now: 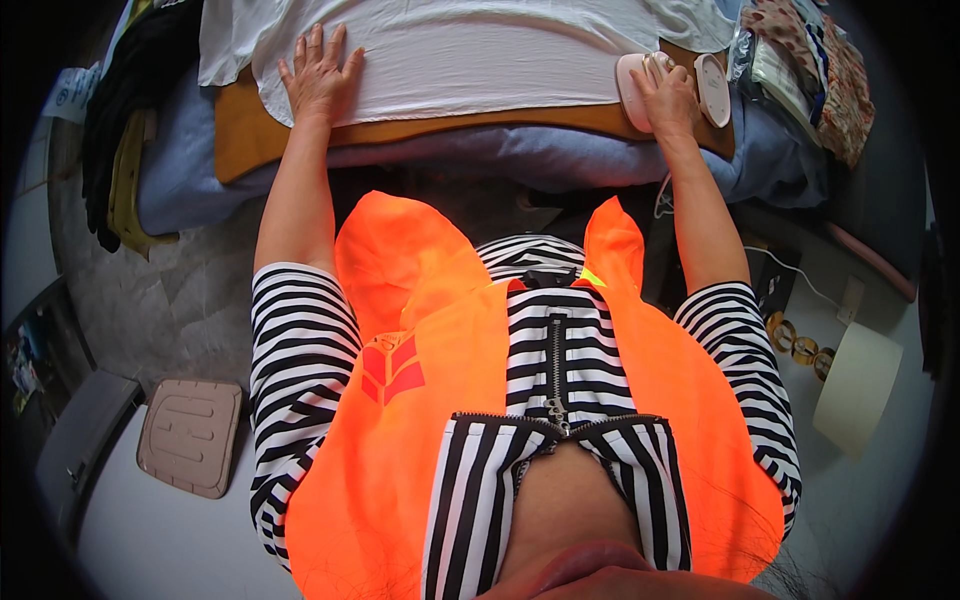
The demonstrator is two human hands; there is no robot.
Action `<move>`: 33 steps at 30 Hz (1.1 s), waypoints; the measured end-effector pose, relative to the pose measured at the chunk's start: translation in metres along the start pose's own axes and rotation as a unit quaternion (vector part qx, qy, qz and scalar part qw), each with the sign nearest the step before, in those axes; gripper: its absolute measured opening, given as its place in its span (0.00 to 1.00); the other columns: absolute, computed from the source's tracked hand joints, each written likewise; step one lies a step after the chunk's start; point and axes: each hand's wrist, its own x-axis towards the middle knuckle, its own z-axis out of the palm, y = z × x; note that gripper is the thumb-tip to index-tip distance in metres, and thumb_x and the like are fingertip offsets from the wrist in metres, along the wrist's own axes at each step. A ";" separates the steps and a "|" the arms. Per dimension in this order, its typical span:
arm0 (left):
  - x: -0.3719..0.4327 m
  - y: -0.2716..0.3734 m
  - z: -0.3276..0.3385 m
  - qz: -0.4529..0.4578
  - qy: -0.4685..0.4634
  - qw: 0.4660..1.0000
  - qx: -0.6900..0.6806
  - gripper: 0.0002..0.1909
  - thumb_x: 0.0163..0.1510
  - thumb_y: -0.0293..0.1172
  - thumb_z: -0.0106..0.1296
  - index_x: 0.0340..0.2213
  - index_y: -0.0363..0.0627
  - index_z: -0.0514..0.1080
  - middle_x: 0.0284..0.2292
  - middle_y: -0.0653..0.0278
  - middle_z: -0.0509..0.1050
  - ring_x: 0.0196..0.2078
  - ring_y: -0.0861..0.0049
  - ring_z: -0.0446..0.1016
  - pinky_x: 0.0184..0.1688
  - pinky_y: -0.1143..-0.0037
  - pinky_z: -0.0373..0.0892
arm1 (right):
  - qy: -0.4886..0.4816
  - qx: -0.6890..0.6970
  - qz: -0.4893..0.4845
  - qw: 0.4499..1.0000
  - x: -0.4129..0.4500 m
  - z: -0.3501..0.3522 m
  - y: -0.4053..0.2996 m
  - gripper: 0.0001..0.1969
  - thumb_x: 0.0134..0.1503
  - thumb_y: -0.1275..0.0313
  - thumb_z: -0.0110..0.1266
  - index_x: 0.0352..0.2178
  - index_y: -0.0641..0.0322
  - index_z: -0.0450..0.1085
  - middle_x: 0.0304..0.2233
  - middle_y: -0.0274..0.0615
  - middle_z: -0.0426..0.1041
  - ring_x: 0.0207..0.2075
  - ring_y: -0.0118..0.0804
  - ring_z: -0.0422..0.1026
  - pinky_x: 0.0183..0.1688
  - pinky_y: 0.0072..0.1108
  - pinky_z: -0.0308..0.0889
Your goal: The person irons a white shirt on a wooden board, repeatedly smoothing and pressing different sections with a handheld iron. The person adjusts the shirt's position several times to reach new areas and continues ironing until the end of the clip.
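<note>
A white cloth garment [480, 64] lies spread over a brown wooden board [251, 139], which rests on blue fabric. My left hand [322, 79] lies flat on the garment near its left part, fingers spread. At the board's right end, my right hand [666, 94] grips a pink handheld iron [634, 105] at the garment's right edge; its underside is hidden. Just right of that hand is a small pink oval stand or base [712, 90], apart from the fingers.
Patterned clothes and a plastic-wrapped item [776, 67] lie at the right. Dark and olive garments [131, 187] hang at the left. A white cord [795, 274] runs below the right side, near a lamp with a pale shade [857, 390]. A beige lidded container [191, 437] stands lower left.
</note>
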 end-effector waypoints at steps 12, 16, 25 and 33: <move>0.001 0.001 -0.004 -0.007 -0.018 1.000 -0.005 0.34 0.59 0.66 0.36 0.64 0.76 0.56 0.68 0.71 0.49 0.71 0.69 0.43 0.68 0.50 0.35 | 0.005 -0.022 0.024 0.999 -0.010 -0.008 0.037 0.40 0.47 0.38 0.60 0.43 0.70 0.67 0.42 0.58 0.74 0.43 0.55 0.76 0.45 0.38 0.72; 0.000 -0.001 -0.006 -0.004 -0.033 0.999 0.011 0.33 0.59 0.65 0.37 0.64 0.75 0.56 0.68 0.71 0.49 0.71 0.69 0.43 0.68 0.49 0.35 | -0.026 -0.009 0.034 0.999 -0.013 -0.010 0.059 0.40 0.48 0.39 0.60 0.42 0.70 0.66 0.43 0.59 0.74 0.43 0.56 0.76 0.45 0.38 0.72; -0.016 0.003 -0.040 0.037 0.006 0.999 0.038 0.30 0.58 0.56 0.48 0.60 0.66 0.63 0.63 0.63 0.59 0.67 0.59 0.53 0.66 0.48 0.42 | 0.071 0.139 -0.047 0.987 -0.015 -0.068 0.071 0.34 0.48 0.48 0.67 0.39 0.71 0.65 0.38 0.62 0.74 0.41 0.60 0.75 0.42 0.39 0.70; -0.056 0.260 -0.060 0.301 -0.040 0.920 -0.248 0.35 0.56 0.49 0.55 0.61 0.51 0.60 0.64 0.58 0.57 0.68 0.59 0.51 0.68 0.53 0.47 | 0.105 0.147 -0.163 0.970 0.041 -0.078 0.000 0.33 0.51 0.44 0.61 0.37 0.68 0.64 0.37 0.58 0.74 0.40 0.59 0.75 0.40 0.39 0.71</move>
